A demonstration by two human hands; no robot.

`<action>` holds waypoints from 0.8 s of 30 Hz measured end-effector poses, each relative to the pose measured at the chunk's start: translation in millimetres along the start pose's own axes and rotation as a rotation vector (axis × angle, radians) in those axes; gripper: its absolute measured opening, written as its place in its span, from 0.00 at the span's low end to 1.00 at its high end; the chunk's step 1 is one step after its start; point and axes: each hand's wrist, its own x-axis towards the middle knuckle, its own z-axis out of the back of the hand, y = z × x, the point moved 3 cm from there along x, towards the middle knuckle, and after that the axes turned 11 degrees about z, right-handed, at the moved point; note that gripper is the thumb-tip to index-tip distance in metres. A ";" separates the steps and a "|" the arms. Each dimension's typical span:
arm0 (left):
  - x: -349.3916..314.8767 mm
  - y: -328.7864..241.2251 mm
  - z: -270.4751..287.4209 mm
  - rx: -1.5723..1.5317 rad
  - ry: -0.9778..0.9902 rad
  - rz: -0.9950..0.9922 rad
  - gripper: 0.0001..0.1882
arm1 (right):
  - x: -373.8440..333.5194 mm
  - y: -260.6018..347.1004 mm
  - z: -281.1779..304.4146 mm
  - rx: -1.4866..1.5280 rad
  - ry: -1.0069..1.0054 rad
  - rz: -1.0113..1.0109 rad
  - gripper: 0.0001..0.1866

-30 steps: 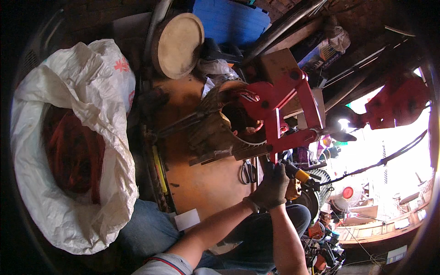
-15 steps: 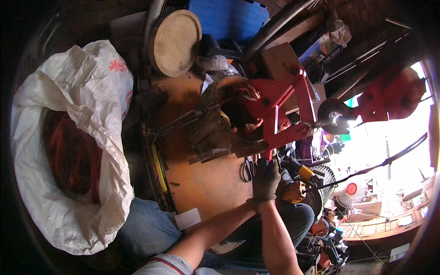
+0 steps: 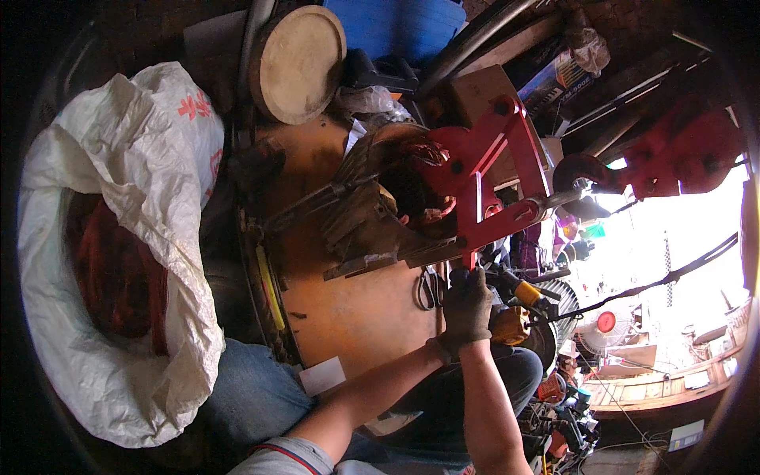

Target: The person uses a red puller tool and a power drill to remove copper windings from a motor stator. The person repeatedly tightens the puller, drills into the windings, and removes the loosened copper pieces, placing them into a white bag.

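My right hand, gloved, is closed round the lower end of a red metal bar on a lifting frame. My left hand meets it at the same spot, closed and largely hidden by the right. The red frame leans against a motor stator with copper windings, lying on its side on the orange bench. A metal ring joins the frame to a large crane hook under a red hook block. Black-handled scissors lie left of my hands.
At the left stands a white woven sack with dark red strands inside. A round lid and blue case sit at the back. Right of my hands are a yellow hoist control on a cable and a fan.
My hands and forearms have shifted slightly right, and the hands remain on the red bar. The frame's upper part and the hook have moved a little; the view has shifted slightly too.
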 end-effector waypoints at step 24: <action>-37.0 -182.5 14.0 0.630 -0.249 -0.341 0.31 | 83.6 32.2 67.4 -0.521 0.368 0.548 0.09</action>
